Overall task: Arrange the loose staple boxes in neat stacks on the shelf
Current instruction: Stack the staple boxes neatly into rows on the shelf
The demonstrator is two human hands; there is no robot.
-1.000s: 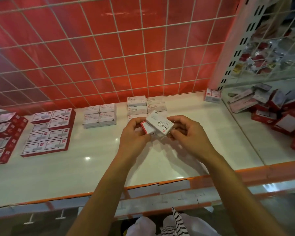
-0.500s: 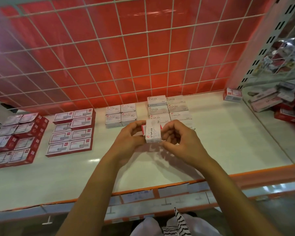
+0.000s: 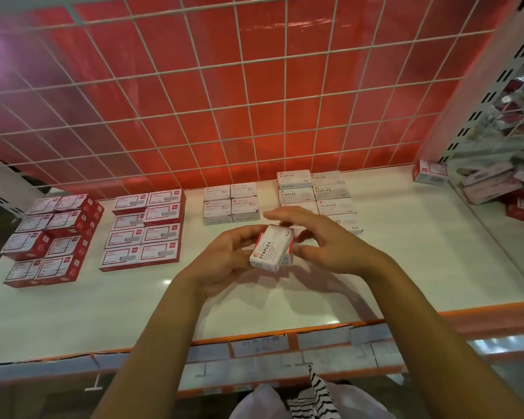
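Observation:
A white and red staple box point(image 3: 272, 248) marked STAPLES is held above the white shelf point(image 3: 406, 267), a second box seemingly under it. My left hand point(image 3: 224, 263) cradles it from the left with curled fingers. My right hand point(image 3: 327, 238) pinches its right side, thumb below and fingers blurred above. Just behind the hands stands a neat stack of white staple boxes point(image 3: 313, 193) near the back of the shelf.
White paper-clip boxes point(image 3: 232, 204) sit left of the stack. Red and white boxes lie in tidy blocks at the left point(image 3: 144, 229) and far left point(image 3: 47, 237). One red box point(image 3: 430, 172) stands at the back right. Loose boxes point(image 3: 502, 186) pile on the neighbouring shelf. A wire grid point(image 3: 254, 95) backs the shelf.
The box has turned in my hands, its STAPLES face now tilted up towards me. My right fingers have lifted over its top. The view has shifted left.

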